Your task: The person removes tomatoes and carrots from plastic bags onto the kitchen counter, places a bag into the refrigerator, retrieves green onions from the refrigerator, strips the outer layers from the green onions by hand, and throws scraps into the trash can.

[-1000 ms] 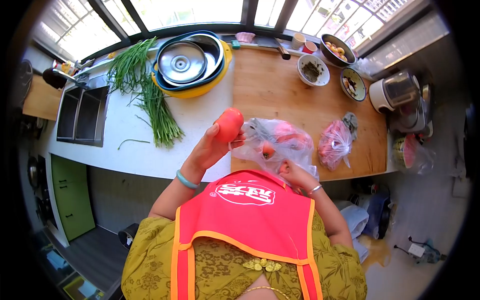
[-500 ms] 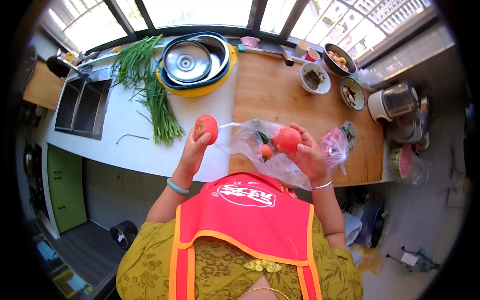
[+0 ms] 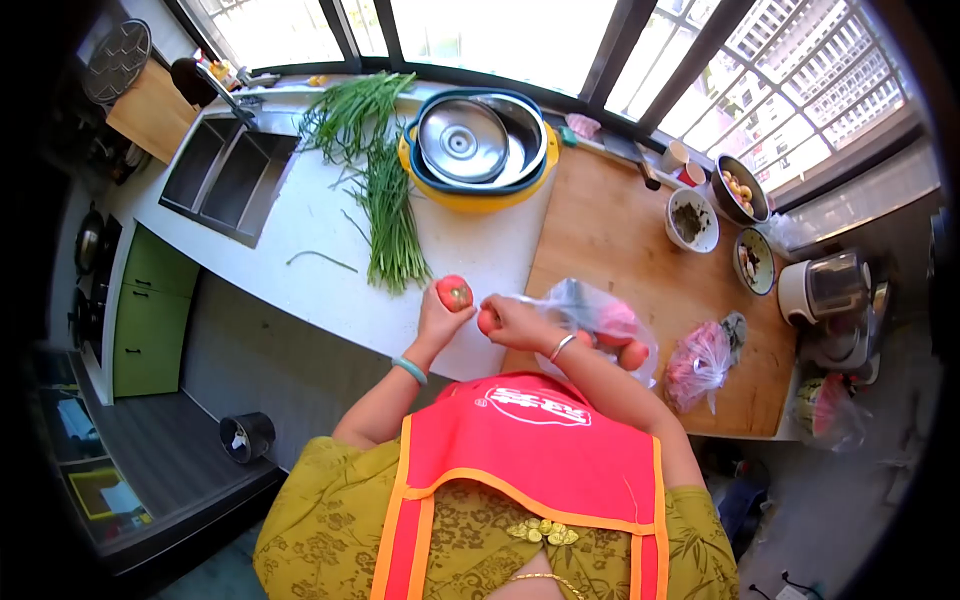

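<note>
Holds a round red tomato and a second red tomato over a white countertop.
Cups the first in the curled left hand, seemingly to expose its stem end; half-hides the second in the gripping right hand, near a clear plastic bag, contents hard to count.

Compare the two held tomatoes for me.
The left tomato, in the left hand, is largely exposed; the right tomato, in the right hand, is mostly covered. The left tomato shows its yellowish-green stem end; the right tomato's cannot be made out. Both are reddish.
</note>
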{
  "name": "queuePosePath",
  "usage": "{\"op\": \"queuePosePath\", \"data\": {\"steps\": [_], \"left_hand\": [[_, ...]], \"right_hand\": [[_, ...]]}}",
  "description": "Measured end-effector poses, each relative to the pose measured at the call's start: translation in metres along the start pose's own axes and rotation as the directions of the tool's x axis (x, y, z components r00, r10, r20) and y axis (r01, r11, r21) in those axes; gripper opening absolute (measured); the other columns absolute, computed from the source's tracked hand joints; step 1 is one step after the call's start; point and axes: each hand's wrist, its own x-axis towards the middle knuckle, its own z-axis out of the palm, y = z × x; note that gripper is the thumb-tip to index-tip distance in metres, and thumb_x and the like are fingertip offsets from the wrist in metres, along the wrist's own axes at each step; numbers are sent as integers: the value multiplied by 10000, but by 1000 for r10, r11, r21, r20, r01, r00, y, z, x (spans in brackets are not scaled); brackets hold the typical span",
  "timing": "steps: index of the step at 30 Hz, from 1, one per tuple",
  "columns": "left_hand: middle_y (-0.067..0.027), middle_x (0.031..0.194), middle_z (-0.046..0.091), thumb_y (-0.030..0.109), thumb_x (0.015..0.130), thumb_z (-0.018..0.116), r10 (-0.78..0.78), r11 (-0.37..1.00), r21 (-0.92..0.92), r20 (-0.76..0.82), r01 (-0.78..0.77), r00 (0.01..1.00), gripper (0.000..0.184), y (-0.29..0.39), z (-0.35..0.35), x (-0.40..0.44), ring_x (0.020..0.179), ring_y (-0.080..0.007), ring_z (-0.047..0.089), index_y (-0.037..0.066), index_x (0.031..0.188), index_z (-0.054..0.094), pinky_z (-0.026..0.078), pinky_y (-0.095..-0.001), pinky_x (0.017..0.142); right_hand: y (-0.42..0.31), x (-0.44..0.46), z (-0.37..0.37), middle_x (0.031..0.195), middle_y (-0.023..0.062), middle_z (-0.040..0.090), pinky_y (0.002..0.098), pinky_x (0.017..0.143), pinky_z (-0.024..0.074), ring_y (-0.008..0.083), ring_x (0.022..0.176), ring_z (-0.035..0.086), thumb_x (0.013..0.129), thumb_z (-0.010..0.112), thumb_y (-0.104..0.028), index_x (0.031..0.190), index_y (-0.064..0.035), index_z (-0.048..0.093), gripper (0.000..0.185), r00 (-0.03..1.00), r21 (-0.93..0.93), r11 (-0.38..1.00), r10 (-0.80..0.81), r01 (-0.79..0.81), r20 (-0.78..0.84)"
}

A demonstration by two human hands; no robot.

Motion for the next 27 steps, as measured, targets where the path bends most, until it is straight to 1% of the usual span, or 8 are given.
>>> {"op": "queuePosePath", "data": {"steps": [12,16,18,21,22,24,25,27], "left_hand": [[-173,894,592,149,532,738,275,943,199,-20,-266,961,437,6,18,59,793,-331,583,46,907,539,479,-382,690],[-252,1259,382,152,625,718,211,935,283,37,-213,977,895,2,22,51,1161,-382,379,-30,1331,200,287,-399,996],[-247,1314,314,126,647,696,288,911,293,51,-290,956,883,-3,25,46,1219,-372,309,-26,1341,172,235,-400,1027],[-237,1350,260,85,680,651,237,928,281,61,-245,970,834,2,22,31,1259,-356,246,-24,1346,161,188,-396,1048],[-237,1350,260,85,680,651,234,928,283,66,-243,970,834,-2,21,28,1259,-356,246,-24,1346,161,188,-396,1048],[-231,1353,249,57,709,612,218,952,201,87,-231,972,771,-9,15,28,1257,-356,239,-27,1339,175,177,-406,1049],[-231,1353,249,57,709,612,218,952,203,88,-231,972,771,-13,10,29,1257,-356,239,-27,1339,175,177,-406,1049],[-224,1337,266,65,729,596,243,931,245,133,-270,961,698,-18,4,31,1241,-352,256,-31,1315,229,192,-406,1039]], "right_hand": [[17,0,2,884,190,574,399,648,432,334,755,572,752,540,-142,945,-66,487,214,894,111,938,345,-327,-287],[-1,-42,-25,829,189,598,363,664,454,311,787,590,779,532,-150,953,-28,549,213,937,75,994,97,-77,-334],[-9,-78,-39,837,159,609,324,681,462,260,798,603,825,521,-180,978,-17,555,227,898,453,887,123,92,-423],[20,-142,-62,892,153,617,327,708,474,269,809,604,836,514,-185,1078,-10,531,299,631,180,982,175,-57,-755],[19,-169,-74,860,143,620,313,692,476,255,801,605,834,526,-161,1054,-15,540,264,565,661,751,547,-4,-618],[98,-213,-76,856,135,624,298,676,475,234,789,604,846,503,-127,986,-14,564,189,137,278,949,298,-150,-945],[72,-241,-96,869,155,619,332,701,467,277,789,595,853,486,-132,956,-18,575,177,-14,496,827,511,-264,-859],[151,-294,-80,855,161,615,354,696,461,296,783,590,841,497,-169,927,-25,579,187,-292,390,814,284,-431,-914]]}}
